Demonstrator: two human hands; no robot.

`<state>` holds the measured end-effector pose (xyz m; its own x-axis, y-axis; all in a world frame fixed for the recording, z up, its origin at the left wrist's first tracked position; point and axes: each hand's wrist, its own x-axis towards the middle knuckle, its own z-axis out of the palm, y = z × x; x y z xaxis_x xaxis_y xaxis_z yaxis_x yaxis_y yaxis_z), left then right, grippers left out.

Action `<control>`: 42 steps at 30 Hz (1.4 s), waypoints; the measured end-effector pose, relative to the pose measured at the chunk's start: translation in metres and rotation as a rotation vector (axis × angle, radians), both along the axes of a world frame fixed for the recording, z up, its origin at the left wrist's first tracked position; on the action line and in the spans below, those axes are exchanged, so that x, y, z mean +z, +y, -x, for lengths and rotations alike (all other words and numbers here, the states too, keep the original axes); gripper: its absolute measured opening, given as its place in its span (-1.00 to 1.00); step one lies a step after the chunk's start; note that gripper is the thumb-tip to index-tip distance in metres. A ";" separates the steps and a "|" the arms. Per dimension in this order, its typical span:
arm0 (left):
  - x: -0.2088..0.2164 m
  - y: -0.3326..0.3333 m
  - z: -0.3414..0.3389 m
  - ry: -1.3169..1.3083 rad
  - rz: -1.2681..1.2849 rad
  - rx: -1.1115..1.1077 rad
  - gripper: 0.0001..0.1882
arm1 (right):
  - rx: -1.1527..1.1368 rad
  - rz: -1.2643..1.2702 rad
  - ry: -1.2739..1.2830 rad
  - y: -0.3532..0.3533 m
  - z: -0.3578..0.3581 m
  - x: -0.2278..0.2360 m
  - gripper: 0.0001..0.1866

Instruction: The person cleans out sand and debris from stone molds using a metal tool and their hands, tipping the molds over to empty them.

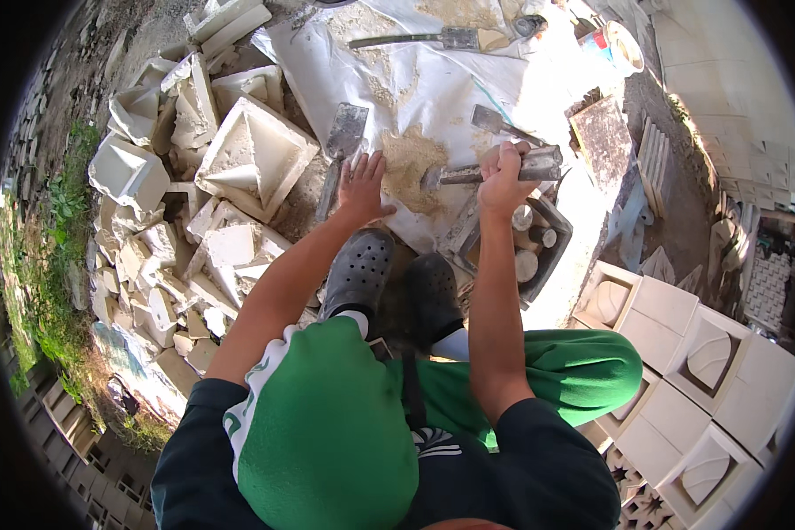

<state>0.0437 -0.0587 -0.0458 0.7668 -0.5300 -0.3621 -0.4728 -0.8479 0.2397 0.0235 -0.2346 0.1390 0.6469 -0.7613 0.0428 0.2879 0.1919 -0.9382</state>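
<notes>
My left hand point(362, 184) is spread flat, palm down, at the left edge of a sandy heap point(408, 159) on a white sheet point(314, 66). Beside it lie a dark flat-bladed tool point(347, 131) and a dark bar point(328, 191). My right hand point(503, 181) is closed around a thick, grey-crusted bar-shaped tool point(543, 163), held crosswise. The tool's narrower left end reaches the heap's right side; its exact kind is unclear. Below this hand, a grey box point(564, 256) holds several cylindrical pieces point(526, 263).
Broken cream-coloured cast blocks point(254, 159) pile up at the left. A long-handled tool point(459, 38) lies at the far side, with a white bucket point(625, 49) to its right. Patterned blocks point(671, 340) stand in rows at the lower right. Another flat-bladed tool point(495, 121) lies near my right hand.
</notes>
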 end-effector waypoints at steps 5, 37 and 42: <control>-0.005 0.004 0.005 0.057 -0.044 0.038 0.21 | 0.019 -0.020 0.022 0.003 0.005 0.047 -0.89; -0.007 0.038 0.020 -0.068 0.389 0.260 -0.01 | 0.305 0.135 -0.121 0.044 -0.023 0.082 -0.70; -0.004 0.008 0.039 -0.106 0.739 0.654 -0.18 | 0.325 0.319 0.151 0.050 -0.063 -0.011 -0.74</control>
